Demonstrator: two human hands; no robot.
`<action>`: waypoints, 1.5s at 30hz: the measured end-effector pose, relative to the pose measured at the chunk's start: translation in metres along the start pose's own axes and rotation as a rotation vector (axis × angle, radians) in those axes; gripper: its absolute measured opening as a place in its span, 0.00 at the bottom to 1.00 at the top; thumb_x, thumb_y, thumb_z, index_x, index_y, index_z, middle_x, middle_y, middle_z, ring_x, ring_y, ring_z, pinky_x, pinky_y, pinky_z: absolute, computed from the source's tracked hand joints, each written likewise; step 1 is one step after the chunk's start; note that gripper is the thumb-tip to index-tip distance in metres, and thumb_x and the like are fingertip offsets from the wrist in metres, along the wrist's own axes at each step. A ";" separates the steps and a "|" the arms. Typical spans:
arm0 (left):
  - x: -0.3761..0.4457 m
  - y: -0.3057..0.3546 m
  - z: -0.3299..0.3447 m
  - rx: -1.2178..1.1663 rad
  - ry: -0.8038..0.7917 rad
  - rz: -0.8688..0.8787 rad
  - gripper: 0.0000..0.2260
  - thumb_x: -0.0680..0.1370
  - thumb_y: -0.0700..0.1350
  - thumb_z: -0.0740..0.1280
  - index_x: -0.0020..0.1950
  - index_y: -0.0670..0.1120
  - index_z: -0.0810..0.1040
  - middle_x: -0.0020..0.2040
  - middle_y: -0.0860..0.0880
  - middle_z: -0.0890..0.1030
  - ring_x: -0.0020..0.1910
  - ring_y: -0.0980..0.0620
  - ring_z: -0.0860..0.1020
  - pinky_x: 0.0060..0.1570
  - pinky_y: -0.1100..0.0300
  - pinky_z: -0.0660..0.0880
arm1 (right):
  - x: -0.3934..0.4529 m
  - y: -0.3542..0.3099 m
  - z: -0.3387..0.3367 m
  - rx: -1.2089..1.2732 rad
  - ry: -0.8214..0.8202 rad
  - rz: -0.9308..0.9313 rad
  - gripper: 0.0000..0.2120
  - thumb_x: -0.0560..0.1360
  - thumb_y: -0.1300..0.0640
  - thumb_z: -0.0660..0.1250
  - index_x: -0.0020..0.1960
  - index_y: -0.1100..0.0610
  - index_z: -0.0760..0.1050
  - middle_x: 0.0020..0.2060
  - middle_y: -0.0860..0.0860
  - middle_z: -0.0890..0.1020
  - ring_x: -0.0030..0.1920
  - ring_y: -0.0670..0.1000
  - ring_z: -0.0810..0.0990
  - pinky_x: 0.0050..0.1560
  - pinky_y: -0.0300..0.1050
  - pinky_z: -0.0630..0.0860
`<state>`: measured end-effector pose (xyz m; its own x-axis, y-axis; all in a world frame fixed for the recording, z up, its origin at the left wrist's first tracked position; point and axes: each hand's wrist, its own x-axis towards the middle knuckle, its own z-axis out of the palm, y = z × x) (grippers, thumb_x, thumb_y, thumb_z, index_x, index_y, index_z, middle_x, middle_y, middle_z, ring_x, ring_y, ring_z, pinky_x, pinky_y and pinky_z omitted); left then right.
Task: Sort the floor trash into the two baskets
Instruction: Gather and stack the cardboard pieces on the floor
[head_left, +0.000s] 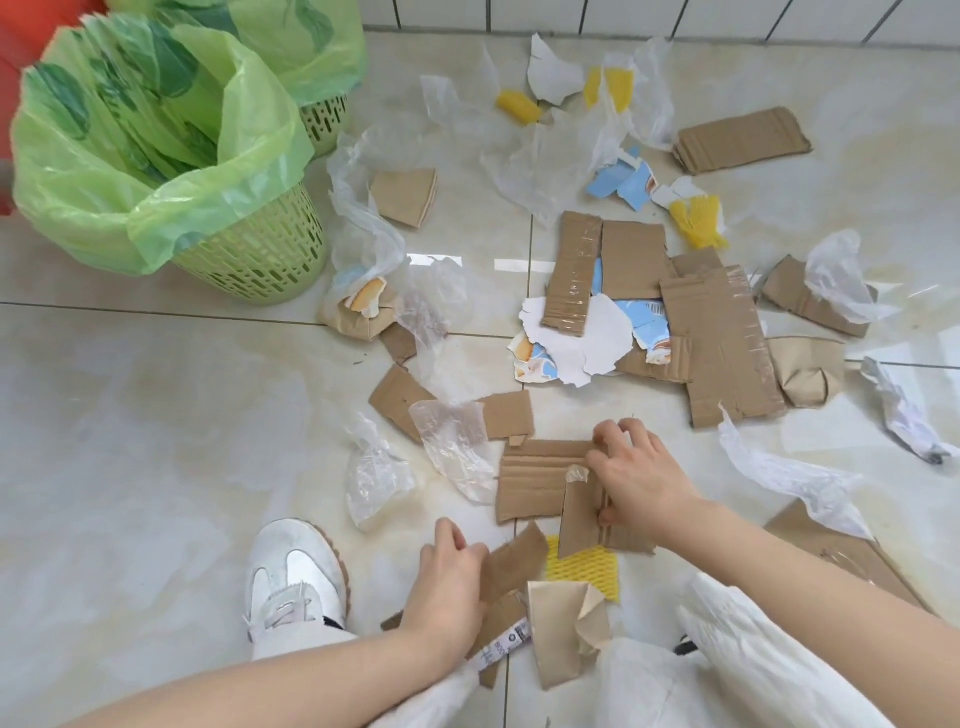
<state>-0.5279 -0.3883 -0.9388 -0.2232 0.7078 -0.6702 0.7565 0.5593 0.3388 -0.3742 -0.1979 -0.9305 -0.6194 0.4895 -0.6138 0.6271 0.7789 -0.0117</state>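
Observation:
Two green baskets lined with green bags stand at the upper left, the near basket (249, 260) and a far basket (324, 117) behind it. Cardboard pieces, clear plastic film, torn paper and yellow foam nets litter the tiled floor. My left hand (449, 577) grips a bundle of brown cardboard scraps (511, 564) low in the middle. My right hand (636, 475) pinches a small cardboard strip (579, 512) that lies over a larger corrugated sheet (535, 480). A yellow foam net (587, 569) lies beneath, between my hands.
My white shoe (293, 571) and white trousers (743, 660) fill the bottom. A taped cardboard pile (722, 332) with torn white paper (582, 338) sits mid right. Plastic film (457, 447) lies left of my hands. More cardboard (740, 137) lies near the tiled wall.

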 end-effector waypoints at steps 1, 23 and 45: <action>0.001 0.000 0.001 0.016 0.012 0.011 0.12 0.72 0.36 0.66 0.52 0.47 0.72 0.55 0.49 0.61 0.52 0.47 0.68 0.54 0.57 0.72 | 0.000 0.000 0.001 0.007 -0.002 0.008 0.27 0.68 0.46 0.72 0.62 0.56 0.70 0.64 0.55 0.63 0.66 0.61 0.61 0.66 0.51 0.63; 0.022 -0.006 -0.015 0.044 0.017 -0.025 0.08 0.73 0.37 0.62 0.50 0.46 0.67 0.53 0.46 0.75 0.51 0.42 0.75 0.44 0.54 0.68 | 0.003 0.010 -0.005 0.236 -0.146 0.134 0.19 0.65 0.50 0.76 0.39 0.54 0.65 0.47 0.52 0.67 0.40 0.58 0.74 0.45 0.49 0.75; 0.061 -0.012 -0.071 -0.315 0.144 -0.189 0.17 0.71 0.47 0.71 0.58 0.49 0.75 0.58 0.49 0.70 0.59 0.47 0.72 0.57 0.59 0.72 | -0.006 0.029 -0.062 0.084 0.068 0.173 0.17 0.70 0.47 0.66 0.33 0.49 0.59 0.44 0.46 0.67 0.39 0.54 0.68 0.35 0.45 0.64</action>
<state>-0.5942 -0.3208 -0.9365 -0.4415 0.6207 -0.6480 0.4730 0.7747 0.4198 -0.3813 -0.1539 -0.8778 -0.5279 0.6406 -0.5577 0.7623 0.6469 0.0215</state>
